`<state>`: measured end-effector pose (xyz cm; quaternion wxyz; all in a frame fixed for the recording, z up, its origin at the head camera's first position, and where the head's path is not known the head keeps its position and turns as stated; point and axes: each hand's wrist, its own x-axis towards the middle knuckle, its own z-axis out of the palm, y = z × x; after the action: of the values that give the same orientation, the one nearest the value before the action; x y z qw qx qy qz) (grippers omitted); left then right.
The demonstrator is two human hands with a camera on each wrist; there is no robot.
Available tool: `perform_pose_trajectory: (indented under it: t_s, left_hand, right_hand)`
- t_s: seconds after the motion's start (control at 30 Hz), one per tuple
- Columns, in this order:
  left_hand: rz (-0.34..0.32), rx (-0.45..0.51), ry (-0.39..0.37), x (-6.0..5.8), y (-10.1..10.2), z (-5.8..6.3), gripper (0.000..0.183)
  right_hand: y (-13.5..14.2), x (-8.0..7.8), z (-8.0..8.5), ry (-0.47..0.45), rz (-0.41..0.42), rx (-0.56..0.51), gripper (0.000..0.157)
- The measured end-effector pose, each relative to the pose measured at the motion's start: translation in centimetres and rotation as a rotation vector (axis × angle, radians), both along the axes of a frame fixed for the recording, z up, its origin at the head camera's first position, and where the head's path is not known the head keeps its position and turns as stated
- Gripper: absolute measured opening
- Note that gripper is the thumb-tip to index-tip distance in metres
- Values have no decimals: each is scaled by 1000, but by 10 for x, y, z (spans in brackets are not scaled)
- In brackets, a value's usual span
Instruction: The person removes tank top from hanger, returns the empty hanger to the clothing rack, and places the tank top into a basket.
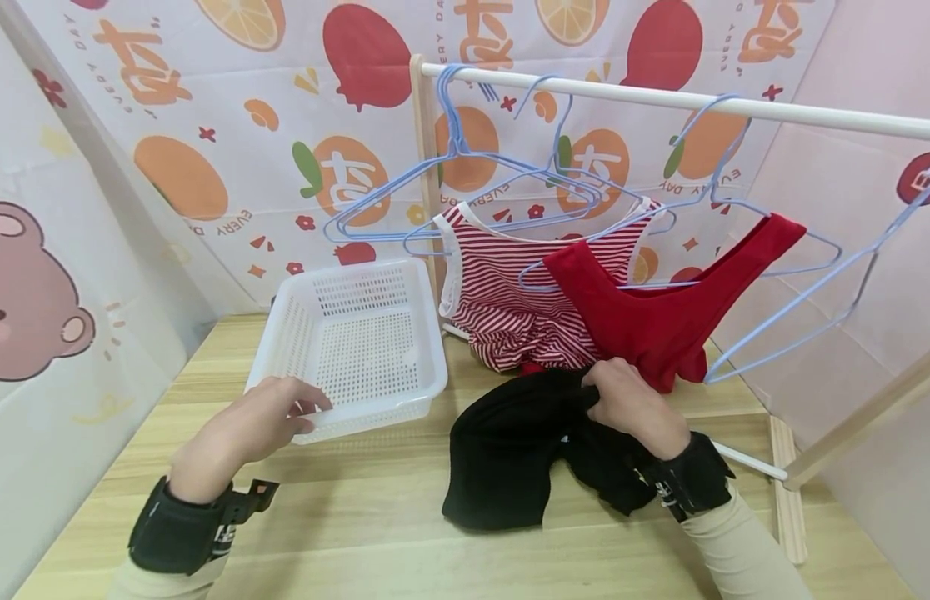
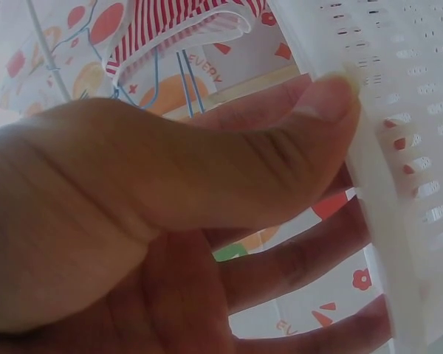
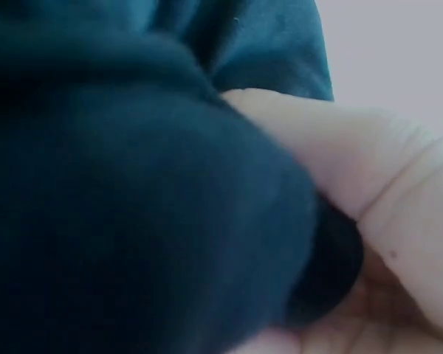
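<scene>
My left hand (image 1: 266, 417) grips the near left corner of a white perforated plastic basket (image 1: 393, 407). In the left wrist view the thumb (image 2: 280, 158) lies along the basket's rim, with the other fingers against it. Nothing lies inside the basket. To the right, my right hand (image 1: 633, 408) pinches the upper part of a black garment (image 1: 502, 458), whose two leg-like parts spread down towards me over the table. Close up in the right wrist view, dark cloth (image 3: 148, 199) is bunched between thumb and fingers, and most of the fingers are hidden.
A white rail (image 1: 660, 94) on a wooden stand carries several blue wire hangers (image 1: 456, 152). A red-and-white striped sleeveless top (image 1: 517, 262) and a red tank top (image 1: 652, 329) hang there, just behind my right hand. The wooden table (image 1: 375, 517) extends in front.
</scene>
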<state>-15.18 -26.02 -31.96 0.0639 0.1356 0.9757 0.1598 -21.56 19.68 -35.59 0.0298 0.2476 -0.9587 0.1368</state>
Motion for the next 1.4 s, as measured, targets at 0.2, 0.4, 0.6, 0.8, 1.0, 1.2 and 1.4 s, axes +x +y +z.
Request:
perform_pose_trajectory:
  t_s: [0.2,0.4,0.6,0.8,1.0,1.2,1.4]
  left_hand:
    - [4,-5,-6,0,0,-1,25]
    - [10,-4,-10,0,0,-1,26]
    - [11,1,0,0,0,-2,26]
    - [5,9,10,-1,0,0,25]
    - [11,4,6,-2,1,3,25]
    - [23,9,-6,-1,3,3,25]
    - [21,29,9,0,2,0,25]
  right_hand:
    - [0,3,3,69,-1,-53,12]
    - [0,6,7,76,-12,-82,14]
    - [-1,7,11,92,0,-112,15]
    - [-2,7,18,131,5,-135,17]
    - [-7,7,28,166,2,-161,15]
    - [-14,5,40,146,12,-198,16]
    - [-25,3,55,175,32,-209,14]
